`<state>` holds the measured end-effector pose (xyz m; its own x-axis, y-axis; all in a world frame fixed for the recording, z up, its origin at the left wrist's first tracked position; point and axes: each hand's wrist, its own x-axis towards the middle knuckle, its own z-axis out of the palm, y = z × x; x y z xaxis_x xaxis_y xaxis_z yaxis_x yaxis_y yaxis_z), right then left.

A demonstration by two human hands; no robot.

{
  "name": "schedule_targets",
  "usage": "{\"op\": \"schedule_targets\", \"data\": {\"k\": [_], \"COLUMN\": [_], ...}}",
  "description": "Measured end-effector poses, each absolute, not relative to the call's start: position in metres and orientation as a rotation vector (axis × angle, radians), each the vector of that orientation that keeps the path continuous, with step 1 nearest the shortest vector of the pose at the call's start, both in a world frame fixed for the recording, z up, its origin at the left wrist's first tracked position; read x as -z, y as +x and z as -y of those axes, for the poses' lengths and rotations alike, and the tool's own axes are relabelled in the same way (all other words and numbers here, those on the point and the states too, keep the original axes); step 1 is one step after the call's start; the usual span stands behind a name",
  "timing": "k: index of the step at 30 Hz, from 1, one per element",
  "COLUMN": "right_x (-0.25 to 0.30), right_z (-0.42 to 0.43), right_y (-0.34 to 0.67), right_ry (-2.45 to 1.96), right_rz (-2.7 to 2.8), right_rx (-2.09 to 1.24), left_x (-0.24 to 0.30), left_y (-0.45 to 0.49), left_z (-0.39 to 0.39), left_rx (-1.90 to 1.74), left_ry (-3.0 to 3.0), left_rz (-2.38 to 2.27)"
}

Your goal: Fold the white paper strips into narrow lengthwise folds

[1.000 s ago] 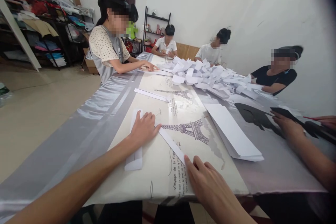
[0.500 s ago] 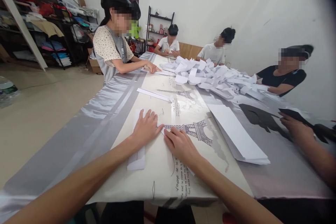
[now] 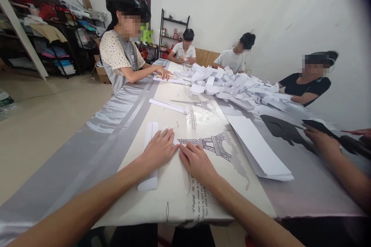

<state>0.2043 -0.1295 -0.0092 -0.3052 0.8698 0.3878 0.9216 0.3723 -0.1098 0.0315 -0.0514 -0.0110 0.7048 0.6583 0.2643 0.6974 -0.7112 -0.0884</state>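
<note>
My left hand [image 3: 160, 147] lies on the tablecloth with its fingers stretched flat over a small piece of white paper [image 3: 175, 142], mostly hidden beneath my hands. A white corner shows just past those fingertips. My right hand [image 3: 198, 163] is closed, its thumb and forefinger pressed together on the paper's edge beside my left thumb. Left of and partly under my left wrist lies a folded white paper strip [image 3: 148, 179]. To the right of my right hand rests a stack of long white sheets [image 3: 257, 144].
A heap of folded white papers [image 3: 223, 83] covers the far right. Another long paper strip [image 3: 168, 106] lies ahead. A co-worker [image 3: 123, 54] works at the left edge; others sit beyond the heap. At right, a co-worker's hand [image 3: 323, 141] holds a dark flat object.
My left hand's fingers have drawn closer together and shifted slightly right, uncovering more of the strip beside it. My right hand stays at the paper. The view has shifted slightly.
</note>
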Motion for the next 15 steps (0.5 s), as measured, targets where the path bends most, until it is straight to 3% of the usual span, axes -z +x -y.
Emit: {"op": "schedule_targets", "data": {"k": [15], "right_x": [0.0033], "right_z": [0.1315], "right_y": [0.2072], "right_ry": [-1.568], "right_rz": [2.162], "right_rx": [-0.008], "left_x": [0.0061], "left_y": [0.0301], "left_z": [0.0542], "left_rx": [0.333], "left_ry": [-2.783], "left_rz": [1.265]}}
